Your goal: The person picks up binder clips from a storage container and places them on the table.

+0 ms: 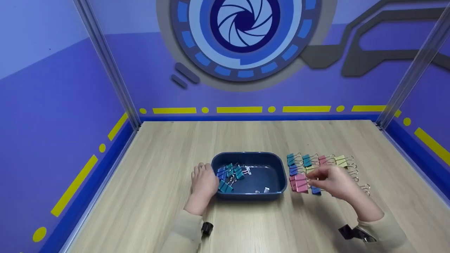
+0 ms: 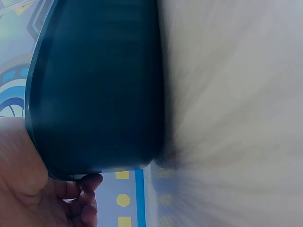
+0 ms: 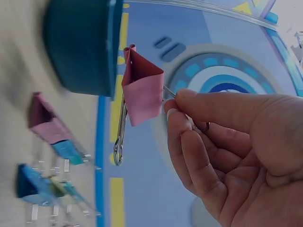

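In the head view my left hand (image 1: 204, 181) grips the left end of a dark blue plastic bin (image 1: 251, 196). The left wrist view has the bin's outer wall (image 2: 94, 90) up close, with the fingers bent around its end near the rim. Several teal and blue binder clips (image 1: 225, 186) lie in the bin's left half. My right hand (image 1: 335, 182) pinches a pink binder clip (image 3: 144, 97) by one wire handle, just right of the bin. Its other handle hangs down along the body. In the head view it overlaps another pink clip (image 1: 293, 183).
Rows of teal, blue, pink and yellow binder clips, among them a teal clip (image 1: 307, 160) and a yellow clip (image 1: 340, 161), lie right of the bin, partly behind my right hand. Small clear scraps (image 1: 266, 190) lie inside the bin. Blue panels surround the wooden table (image 1: 168, 147).
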A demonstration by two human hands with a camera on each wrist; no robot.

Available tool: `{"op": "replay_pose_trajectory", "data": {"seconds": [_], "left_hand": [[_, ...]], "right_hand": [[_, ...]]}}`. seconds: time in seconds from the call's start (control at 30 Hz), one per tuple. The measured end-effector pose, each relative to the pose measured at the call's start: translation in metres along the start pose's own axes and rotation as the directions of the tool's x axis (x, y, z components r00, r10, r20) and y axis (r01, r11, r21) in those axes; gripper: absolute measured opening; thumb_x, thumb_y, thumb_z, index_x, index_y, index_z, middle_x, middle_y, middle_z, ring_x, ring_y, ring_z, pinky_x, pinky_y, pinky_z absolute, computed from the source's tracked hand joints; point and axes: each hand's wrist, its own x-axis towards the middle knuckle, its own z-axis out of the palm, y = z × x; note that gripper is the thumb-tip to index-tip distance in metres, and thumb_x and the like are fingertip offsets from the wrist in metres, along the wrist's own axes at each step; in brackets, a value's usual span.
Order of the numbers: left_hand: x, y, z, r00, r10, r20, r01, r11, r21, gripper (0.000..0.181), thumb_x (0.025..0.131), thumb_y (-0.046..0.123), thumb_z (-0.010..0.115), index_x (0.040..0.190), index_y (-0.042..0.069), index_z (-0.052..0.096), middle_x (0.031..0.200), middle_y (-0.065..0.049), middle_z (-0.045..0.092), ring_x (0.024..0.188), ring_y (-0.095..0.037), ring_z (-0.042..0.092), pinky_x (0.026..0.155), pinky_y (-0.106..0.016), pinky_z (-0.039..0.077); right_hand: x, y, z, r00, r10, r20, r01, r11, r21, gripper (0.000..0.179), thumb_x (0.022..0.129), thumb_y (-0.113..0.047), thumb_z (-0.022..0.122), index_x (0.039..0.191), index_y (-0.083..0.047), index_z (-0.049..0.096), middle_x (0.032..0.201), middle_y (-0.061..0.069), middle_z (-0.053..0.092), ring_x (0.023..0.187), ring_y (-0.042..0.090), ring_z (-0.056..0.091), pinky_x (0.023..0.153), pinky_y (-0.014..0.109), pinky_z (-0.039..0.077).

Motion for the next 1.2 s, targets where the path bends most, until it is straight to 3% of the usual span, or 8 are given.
{"op": "replay_pose_trajectory", "data": {"seconds": [0.47,0.63,0.9,1.2], "left_hand": [[0.002,-0.002,0.002,1.0,-0.002,-0.006,0.002,1.0,-0.023,0.032,0.092,0.012,0.062,0.118,-0.007,0.059,0.117,-0.022,0.056,0.111,-0.038,0.05,0.097,-0.05,0.04],[0.002,-0.002,0.002,1.0,-0.008,0.001,0.008,0.999,-0.036,0.035,0.093,0.012,0.063,0.121,-0.007,0.058,0.12,-0.022,0.056,0.113,-0.037,0.05,0.098,-0.05,0.039],[-0.001,-0.002,0.002,0.999,0.028,-0.042,-0.029,0.999,-0.022,0.026,0.09,0.011,0.064,0.109,-0.005,0.06,0.112,-0.021,0.057,0.106,-0.038,0.051,0.091,-0.049,0.04],[0.0,-0.003,0.004,0.998,0.025,-0.062,-0.026,0.999,-0.023,0.027,0.089,0.012,0.068,0.108,-0.006,0.06,0.11,-0.021,0.057,0.106,-0.039,0.052,0.091,-0.049,0.041]], "right_hand": [[-0.01,0.029,0.033,0.996,-0.009,0.09,0.004,0.998,0.059,0.011,0.083,-0.006,0.078,0.094,-0.003,0.077,0.086,0.005,0.075,0.071,-0.001,0.06,0.062,0.02,0.051],[-0.009,0.034,0.038,0.996,0.016,0.088,-0.019,0.999,0.038,0.012,0.081,-0.006,0.078,0.093,-0.004,0.077,0.087,0.004,0.074,0.073,0.002,0.06,0.064,0.021,0.051],[-0.007,0.036,0.045,0.999,0.016,0.05,-0.015,1.0,-0.027,0.011,0.077,-0.01,0.08,0.088,-0.01,0.078,0.084,-0.001,0.072,0.073,0.002,0.055,0.066,0.022,0.047],[-0.006,0.034,0.045,0.999,0.031,0.044,-0.029,0.998,-0.046,0.01,0.08,-0.011,0.08,0.089,-0.009,0.077,0.083,-0.001,0.072,0.073,0.006,0.059,0.066,0.023,0.048]]}}
